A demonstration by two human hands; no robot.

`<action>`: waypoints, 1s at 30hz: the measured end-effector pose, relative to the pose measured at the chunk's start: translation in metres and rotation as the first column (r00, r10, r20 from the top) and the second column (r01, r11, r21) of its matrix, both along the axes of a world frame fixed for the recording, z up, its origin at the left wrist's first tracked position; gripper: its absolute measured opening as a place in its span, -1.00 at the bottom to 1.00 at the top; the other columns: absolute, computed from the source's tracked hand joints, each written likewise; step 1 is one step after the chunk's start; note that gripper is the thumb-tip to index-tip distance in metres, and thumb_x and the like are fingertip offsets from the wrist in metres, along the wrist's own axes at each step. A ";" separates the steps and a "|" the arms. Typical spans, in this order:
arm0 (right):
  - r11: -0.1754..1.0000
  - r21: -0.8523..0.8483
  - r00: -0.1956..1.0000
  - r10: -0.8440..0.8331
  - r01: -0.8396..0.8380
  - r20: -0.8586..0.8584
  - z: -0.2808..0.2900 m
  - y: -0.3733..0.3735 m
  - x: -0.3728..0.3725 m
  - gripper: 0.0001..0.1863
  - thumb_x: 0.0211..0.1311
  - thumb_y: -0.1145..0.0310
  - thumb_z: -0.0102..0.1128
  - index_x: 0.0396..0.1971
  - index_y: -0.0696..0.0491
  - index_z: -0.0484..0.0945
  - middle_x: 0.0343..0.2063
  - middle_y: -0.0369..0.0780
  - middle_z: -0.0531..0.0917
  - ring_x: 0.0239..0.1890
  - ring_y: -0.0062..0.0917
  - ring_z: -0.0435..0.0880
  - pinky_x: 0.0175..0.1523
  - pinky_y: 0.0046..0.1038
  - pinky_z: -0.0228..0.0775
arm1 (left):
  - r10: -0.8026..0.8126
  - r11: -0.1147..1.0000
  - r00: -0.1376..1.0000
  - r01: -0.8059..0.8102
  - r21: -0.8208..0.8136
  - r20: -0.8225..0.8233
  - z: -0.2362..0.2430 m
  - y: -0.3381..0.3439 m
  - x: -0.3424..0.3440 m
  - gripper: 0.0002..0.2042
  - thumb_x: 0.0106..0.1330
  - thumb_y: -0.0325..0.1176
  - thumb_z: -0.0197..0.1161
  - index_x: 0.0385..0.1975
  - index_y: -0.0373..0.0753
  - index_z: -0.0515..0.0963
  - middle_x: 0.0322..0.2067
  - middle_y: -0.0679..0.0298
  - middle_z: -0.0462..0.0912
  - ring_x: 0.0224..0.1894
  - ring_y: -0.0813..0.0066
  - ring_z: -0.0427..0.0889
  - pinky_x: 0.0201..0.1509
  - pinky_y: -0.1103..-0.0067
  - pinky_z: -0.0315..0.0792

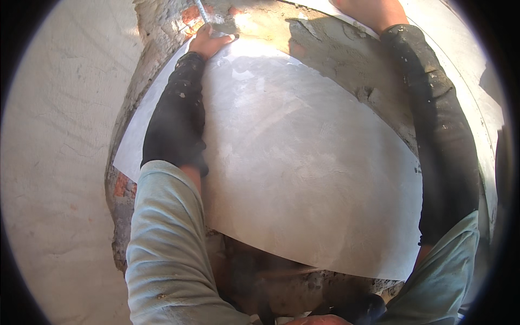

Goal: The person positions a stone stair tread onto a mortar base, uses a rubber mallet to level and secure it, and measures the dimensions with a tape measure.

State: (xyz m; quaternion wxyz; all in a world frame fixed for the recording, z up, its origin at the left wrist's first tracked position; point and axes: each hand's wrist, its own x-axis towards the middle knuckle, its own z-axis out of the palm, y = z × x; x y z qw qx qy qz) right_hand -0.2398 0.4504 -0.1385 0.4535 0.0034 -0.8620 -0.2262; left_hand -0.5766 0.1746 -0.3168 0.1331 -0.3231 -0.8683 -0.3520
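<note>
The work looks, in my judgement, partly done: the large pale panel [314,168] is in place below the left hand [207,43], against the rough wall, but I cannot tell if it is fixed. Between the hands, a band of grey mortar [346,57] is left uncovered. A narrow measuring tape [201,8] comes down to the left hand's fingertips, so measuring seems unfinished. This hand has its thumb stretched sideways; whether the fingers grip or only press, I cannot tell. The right hand [374,13] is cut by the upper edge, its grip unclear. The panel is smooth, greyish white, brighter near the left hand, with curved-looking edges and small dark marks [417,169] far below the right hand.
</note>
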 end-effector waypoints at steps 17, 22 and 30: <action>0.908 -0.417 0.984 -0.115 0.048 -0.136 -0.005 -0.046 0.310 -0.53 0.08 0.31 0.47 0.00 0.15 0.62 -0.26 -0.06 0.63 -0.23 -0.18 0.64 -0.11 -0.26 0.53 | -0.373 0.849 0.922 0.293 0.440 0.105 0.034 0.002 0.340 -0.84 0.33 -0.49 0.34 -0.16 -0.38 0.73 -0.24 0.14 0.80 -0.19 0.39 0.79 -0.02 0.55 0.62; 0.676 -0.625 0.857 -0.515 0.391 -0.020 -0.054 -0.112 0.520 -0.51 0.05 0.40 0.50 0.03 0.16 0.63 -0.18 -0.10 0.65 -0.19 -0.26 0.68 -0.07 -0.34 0.53 | -0.677 0.701 0.726 0.586 0.408 0.120 0.058 0.058 0.460 -0.87 0.33 -0.47 0.39 -0.19 -0.36 0.68 -0.24 0.19 0.78 -0.15 0.49 0.77 -0.03 0.54 0.63; 0.429 -0.656 0.564 -0.826 0.621 -0.006 -0.066 -0.163 0.673 -0.57 0.09 0.42 0.49 0.00 0.17 0.64 -0.28 -0.18 0.64 -0.25 -0.35 0.66 -0.12 -0.37 0.52 | -0.886 0.463 0.430 0.835 0.297 0.170 0.040 0.216 0.677 -0.79 0.32 -0.43 0.39 -0.11 -0.37 0.67 -0.27 0.14 0.82 -0.24 0.50 0.77 -0.13 0.57 0.60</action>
